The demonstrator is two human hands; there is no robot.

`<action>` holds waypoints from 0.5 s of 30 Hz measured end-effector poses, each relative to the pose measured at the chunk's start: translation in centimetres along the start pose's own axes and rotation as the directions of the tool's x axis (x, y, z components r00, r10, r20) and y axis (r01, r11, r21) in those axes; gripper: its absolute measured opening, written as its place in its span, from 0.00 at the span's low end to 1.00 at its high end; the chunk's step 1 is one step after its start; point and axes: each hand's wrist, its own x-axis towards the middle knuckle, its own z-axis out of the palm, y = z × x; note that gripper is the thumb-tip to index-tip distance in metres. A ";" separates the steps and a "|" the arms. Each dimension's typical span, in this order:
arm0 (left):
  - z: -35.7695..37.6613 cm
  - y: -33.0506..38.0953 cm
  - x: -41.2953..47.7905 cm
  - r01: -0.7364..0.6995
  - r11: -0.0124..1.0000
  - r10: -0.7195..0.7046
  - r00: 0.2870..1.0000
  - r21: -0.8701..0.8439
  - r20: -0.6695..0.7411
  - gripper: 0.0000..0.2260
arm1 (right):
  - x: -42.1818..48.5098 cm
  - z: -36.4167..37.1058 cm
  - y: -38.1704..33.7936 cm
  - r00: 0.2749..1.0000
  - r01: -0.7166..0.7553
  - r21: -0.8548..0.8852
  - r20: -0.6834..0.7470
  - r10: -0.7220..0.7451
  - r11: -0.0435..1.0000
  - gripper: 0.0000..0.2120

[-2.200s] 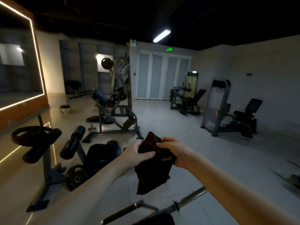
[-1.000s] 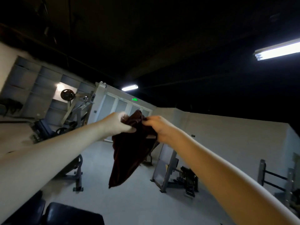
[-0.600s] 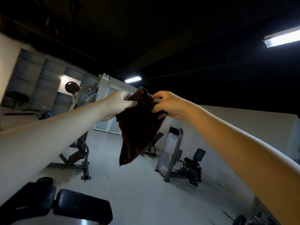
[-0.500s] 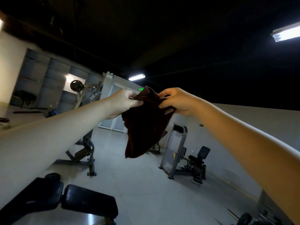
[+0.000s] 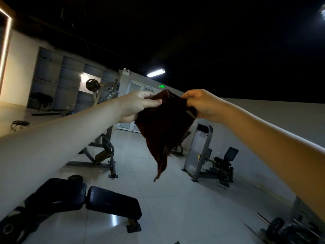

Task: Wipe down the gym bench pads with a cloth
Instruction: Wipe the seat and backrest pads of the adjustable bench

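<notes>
Down tipped the view since a moment earlier, and the bench slid further into sight beneath the arms while the cloth's lower corner stretched into a longer tail. Left hand had thumb and fingers pinched on one top corner of the cloth. Right hand had its fingers curled tight on the other. Between them the top edge was drawn out, and the rest of the dark cloth hung free in the air below the hands, touching nothing.

It looked soft, light and limp, folding over itself as it hung. My call was that a corner pinch would only drag it in a rope, so it wanted gathering into a flat wad under one palm before any wiping.

Well below the left hand, under that forearm, sat the bench, its two dark pads glossy and not yet touched. Beyond and below the right hand stood a weight machine on the pale floor.
</notes>
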 end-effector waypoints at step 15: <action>-0.5 0.1 0.5 -0.066 0.905 0.108 0.991 0.419 -0.076 0.16 | -1.5 5.1 4.5 0.925 -0.174 0.460 0.380 -0.016 0.871 0.17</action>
